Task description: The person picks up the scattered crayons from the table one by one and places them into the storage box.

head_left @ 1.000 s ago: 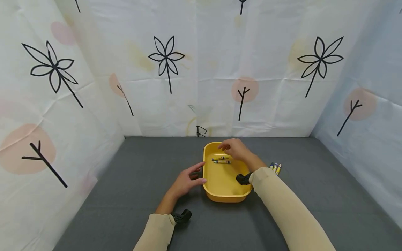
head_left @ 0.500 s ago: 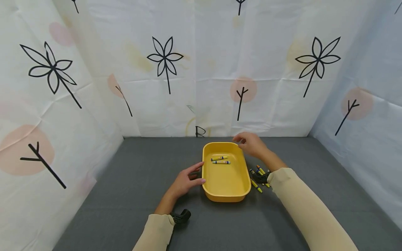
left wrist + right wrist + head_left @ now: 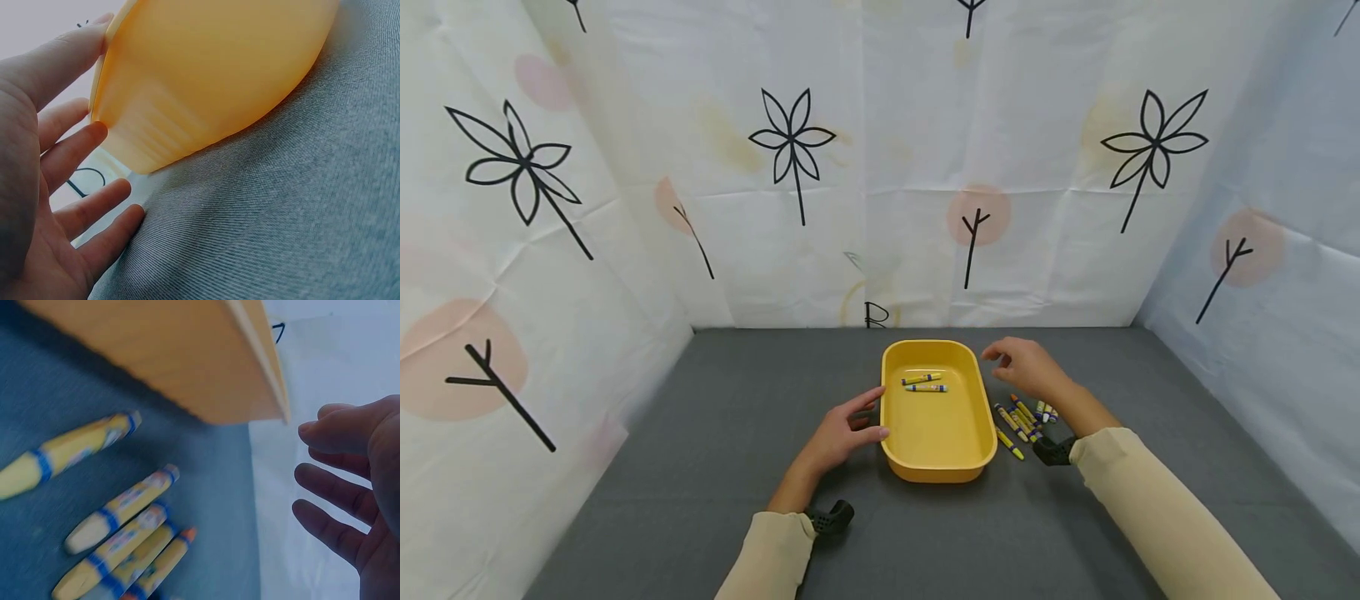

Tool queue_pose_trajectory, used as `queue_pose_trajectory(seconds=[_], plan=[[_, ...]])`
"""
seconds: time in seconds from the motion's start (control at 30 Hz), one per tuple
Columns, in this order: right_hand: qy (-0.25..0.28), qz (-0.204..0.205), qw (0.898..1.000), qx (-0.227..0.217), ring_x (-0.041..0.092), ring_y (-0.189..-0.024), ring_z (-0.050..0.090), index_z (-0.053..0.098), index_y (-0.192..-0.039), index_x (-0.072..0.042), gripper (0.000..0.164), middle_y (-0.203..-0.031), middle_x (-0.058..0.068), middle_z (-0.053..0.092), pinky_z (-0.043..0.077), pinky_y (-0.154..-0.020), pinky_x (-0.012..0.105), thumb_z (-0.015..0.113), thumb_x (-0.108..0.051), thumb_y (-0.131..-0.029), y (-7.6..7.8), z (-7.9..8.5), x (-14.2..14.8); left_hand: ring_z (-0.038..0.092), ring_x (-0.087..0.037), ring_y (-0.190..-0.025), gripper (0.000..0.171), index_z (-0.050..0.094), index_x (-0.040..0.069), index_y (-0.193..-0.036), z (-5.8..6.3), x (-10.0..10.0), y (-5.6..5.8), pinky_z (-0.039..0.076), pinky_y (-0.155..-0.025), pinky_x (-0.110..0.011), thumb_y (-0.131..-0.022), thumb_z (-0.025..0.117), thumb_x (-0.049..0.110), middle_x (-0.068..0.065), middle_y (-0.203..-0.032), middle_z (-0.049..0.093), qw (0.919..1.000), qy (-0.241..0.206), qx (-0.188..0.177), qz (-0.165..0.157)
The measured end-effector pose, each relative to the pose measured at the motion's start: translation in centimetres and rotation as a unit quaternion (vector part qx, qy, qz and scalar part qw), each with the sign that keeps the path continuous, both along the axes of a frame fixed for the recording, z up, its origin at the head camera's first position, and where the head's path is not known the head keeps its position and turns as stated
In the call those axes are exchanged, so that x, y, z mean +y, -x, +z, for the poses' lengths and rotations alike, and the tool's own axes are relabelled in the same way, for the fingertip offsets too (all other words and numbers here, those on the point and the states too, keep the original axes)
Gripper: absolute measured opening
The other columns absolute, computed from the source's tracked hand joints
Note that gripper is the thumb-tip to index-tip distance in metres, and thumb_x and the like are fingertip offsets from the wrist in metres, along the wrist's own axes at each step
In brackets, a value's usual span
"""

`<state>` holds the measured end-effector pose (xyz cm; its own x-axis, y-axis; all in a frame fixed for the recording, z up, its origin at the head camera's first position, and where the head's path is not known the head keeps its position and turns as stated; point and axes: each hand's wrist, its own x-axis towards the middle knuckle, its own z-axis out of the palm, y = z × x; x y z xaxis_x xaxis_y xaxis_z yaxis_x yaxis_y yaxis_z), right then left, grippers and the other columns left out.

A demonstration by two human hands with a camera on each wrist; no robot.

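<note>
A yellow tub (image 3: pixel 936 433) stands on the grey table. Two crayons, one yellow-wrapped (image 3: pixel 921 378) and one with a pale tip (image 3: pixel 927 388), lie inside near its far end. At the tub's left side, my left hand (image 3: pixel 841 435) has its fingers extended, with thumb and fingertips touching the rim (image 3: pixel 103 56) in the left wrist view. My right hand (image 3: pixel 1028 367) hovers just beyond the tub's right rim, holding nothing, fingers loosely bent. Below it lie several yellow-wrapped crayons (image 3: pixel 1011 422), seen close up in the right wrist view as a loose row (image 3: pixel 125 528).
One crayon (image 3: pixel 1010 443) lies apart from the others, close against the tub's right side. White cloth walls (image 3: pixel 880 250) with plant drawings enclose the grey table (image 3: pixel 760 392) at the back and both sides.
My right hand has moved from over the tub out to the right, past its rim, uncovering the crayons beside it. The left hand and the two crayons inside have stayed put.
</note>
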<state>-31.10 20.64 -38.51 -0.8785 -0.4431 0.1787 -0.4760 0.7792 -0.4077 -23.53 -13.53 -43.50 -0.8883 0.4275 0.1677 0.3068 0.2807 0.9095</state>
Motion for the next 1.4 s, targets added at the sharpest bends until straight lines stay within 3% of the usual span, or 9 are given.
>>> queue_pose_trajectory(seconds=[0.2, 0.63, 0.83, 1.23, 1.4], plan=[[-0.02, 0.003, 1.0, 0.011, 0.032, -0.097, 0.06, 0.067, -0.116, -0.002, 0.027, -0.112, 0.015, 0.064, 0.054, -0.079, 0.046, 0.068, 0.0, -0.088, -0.5, -1.5, 1.3, 0.036, -0.042, -0.135, 0.066, 0.039, 0.004, -0.149, -0.1, -0.1, 0.1, 0.033, -0.108, -0.057, -0.091, 0.069, 0.015, -0.017, -0.152, 0.036, 1.0, -0.001, 0.0, -0.004], [-0.013, -0.025, 1.0, -0.015, 0.029, -0.089, 0.06, 0.068, -0.113, 0.0, 0.024, -0.107, 0.016, 0.065, 0.054, -0.075, 0.044, 0.069, -0.002, -0.088, -0.9, -3.9, 2.9, 0.037, -0.041, -0.135, 0.066, 0.039, 0.004, -0.149, -0.1, -0.2, 0.3, 0.033, -0.108, -0.056, -0.091, 0.07, 0.015, -0.016, -0.152, 0.036, 0.9999, 0.005, 0.009, -0.004], [-0.004, -0.047, 0.998, -0.046, 0.029, -0.089, 0.06, 0.068, -0.114, -0.002, 0.023, -0.108, 0.016, 0.063, 0.055, -0.058, 0.032, 0.066, -0.004, -0.091, -0.9, -4.9, 3.0, 0.037, -0.04, -0.135, 0.066, 0.039, 0.004, -0.149, -0.1, -0.1, 0.2, 0.033, -0.108, -0.056, -0.091, 0.069, 0.014, -0.016, -0.152, 0.036, 1.0, 0.006, -0.001, -0.001], [-0.023, -0.05, 0.996, -0.067, 0.036, -0.097, 0.06, 0.067, -0.114, -0.002, 0.027, -0.106, 0.015, 0.064, 0.054, -0.075, 0.046, 0.066, 0.002, -0.088, -1.0, -4.7, 3.6, 0.037, -0.039, -0.135, 0.066, 0.039, 0.005, -0.149, -0.1, 0.0, 0.3, 0.033, -0.108, -0.055, -0.091, 0.07, 0.015, -0.015, -0.152, 0.036, 1.0, 0.004, 0.002, -0.004], [-0.043, -0.04, 0.995, -0.079, 0.031, -0.09, 0.06, 0.067, -0.113, -0.002, 0.028, -0.097, 0.011, 0.064, 0.053, -0.076, 0.049, 0.068, 0.002, -0.085, -0.9, -4.6, 3.7, 0.037, -0.038, -0.136, 0.065, 0.041, 0.007, -0.148, -0.2, -0.1, 0.3, 0.033, -0.108, -0.054, -0.091, 0.07, 0.014, -0.014, -0.152, 0.037, 1.0, 0.0, 0.0, -0.004]])
